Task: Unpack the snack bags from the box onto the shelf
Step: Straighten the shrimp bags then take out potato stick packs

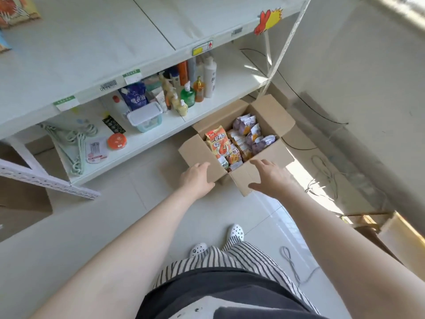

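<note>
An open cardboard box (197, 150) stands on the floor in front of the white shelf unit (96, 54). Inside it are several snack bags: a large orange bag (218, 143) stands upright at the left, and purple and orange small bags (250, 134) fill the rest. My left hand (197, 179) rests on the box's near left flap, fingers spread. My right hand (268, 177) hovers over the near right flap, fingers apart, holding nothing.
The lower shelf (232, 81) carries bottles (190, 93), a lidded plastic container (145, 117), hangers (73, 143) and a round orange tin (116, 141). Snack packets (16, 10) lie on the upper shelf's far left. Cables (322, 171) trail on the floor at right. More cardboard (23, 203) sits at left.
</note>
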The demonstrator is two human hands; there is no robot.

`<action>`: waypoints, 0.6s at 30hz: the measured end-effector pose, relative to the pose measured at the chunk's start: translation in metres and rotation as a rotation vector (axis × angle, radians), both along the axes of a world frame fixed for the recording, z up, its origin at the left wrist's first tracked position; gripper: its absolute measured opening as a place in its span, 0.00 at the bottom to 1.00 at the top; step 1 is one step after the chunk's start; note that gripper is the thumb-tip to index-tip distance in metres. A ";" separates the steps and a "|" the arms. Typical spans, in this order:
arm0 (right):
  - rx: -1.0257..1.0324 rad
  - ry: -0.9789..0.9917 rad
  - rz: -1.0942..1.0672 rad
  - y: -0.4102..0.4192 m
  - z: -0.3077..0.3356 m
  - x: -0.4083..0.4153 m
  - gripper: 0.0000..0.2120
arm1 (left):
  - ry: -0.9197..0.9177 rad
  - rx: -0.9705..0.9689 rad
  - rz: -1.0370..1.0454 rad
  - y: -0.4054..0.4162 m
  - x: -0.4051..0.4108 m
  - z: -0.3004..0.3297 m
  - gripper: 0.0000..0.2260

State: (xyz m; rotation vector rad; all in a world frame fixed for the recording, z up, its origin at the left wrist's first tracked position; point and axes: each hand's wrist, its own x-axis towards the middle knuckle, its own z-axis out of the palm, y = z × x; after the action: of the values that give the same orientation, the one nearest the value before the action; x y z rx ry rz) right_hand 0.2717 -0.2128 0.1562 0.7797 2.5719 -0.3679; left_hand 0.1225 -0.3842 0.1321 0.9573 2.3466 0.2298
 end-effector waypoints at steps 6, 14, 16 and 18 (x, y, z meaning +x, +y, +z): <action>-0.066 0.073 -0.075 0.027 0.000 0.008 0.36 | -0.004 -0.024 -0.016 0.033 0.004 0.002 0.29; -0.077 0.020 -0.041 0.136 -0.015 0.021 0.36 | -0.082 -0.042 0.026 0.131 0.028 -0.026 0.25; -0.089 0.030 -0.040 0.173 -0.019 0.018 0.37 | -0.112 -0.055 0.087 0.153 0.032 -0.035 0.27; -0.118 0.052 -0.046 0.207 -0.022 0.010 0.35 | -0.160 -0.052 0.175 0.170 0.033 -0.042 0.27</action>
State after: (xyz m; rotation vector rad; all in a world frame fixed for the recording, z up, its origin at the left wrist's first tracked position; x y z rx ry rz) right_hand 0.2818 -0.0062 0.1339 0.7968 2.5565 -0.5558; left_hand 0.1554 -0.2146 0.0901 0.6826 2.2776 0.3015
